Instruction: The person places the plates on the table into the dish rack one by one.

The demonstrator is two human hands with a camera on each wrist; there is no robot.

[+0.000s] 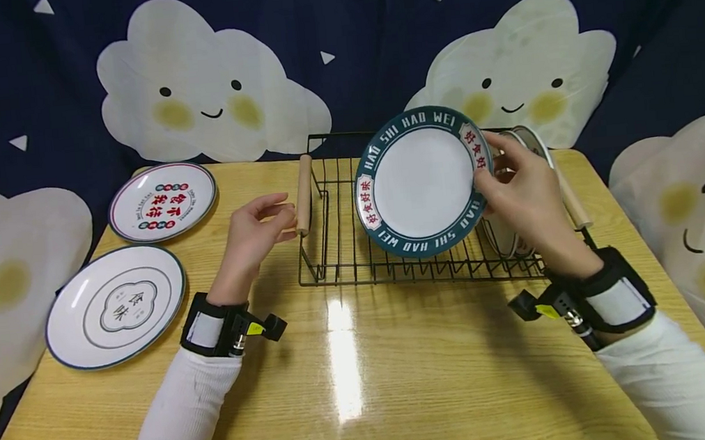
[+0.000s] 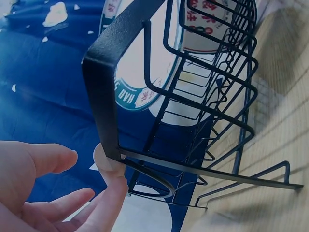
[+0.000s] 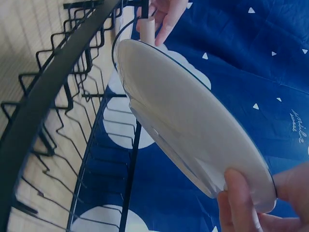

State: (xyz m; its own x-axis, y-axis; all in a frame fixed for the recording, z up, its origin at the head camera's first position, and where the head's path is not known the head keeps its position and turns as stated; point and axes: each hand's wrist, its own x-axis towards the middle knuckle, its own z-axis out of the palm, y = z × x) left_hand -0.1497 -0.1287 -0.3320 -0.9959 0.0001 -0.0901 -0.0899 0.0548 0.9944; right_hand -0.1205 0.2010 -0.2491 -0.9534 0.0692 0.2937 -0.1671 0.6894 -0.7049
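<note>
My right hand pinches the right rim of a white plate with a teal lettered border, thumb on the front and fingers behind. The plate is tilted, its face toward the head camera, above a black wire dish rack. From the right wrist view, the plate's pale underside shows. My left hand is at the rack's left end, fingers loosely bent, one fingertip touching the wooden handle. Farther right, plates stand in the rack, partly hidden by my right hand.
On the table's left lie a white plate with red characters and, nearer, a white plate with a grey emblem. A second wooden handle is on the rack's right end. Behind the table hangs a dark blue cloth with clouds.
</note>
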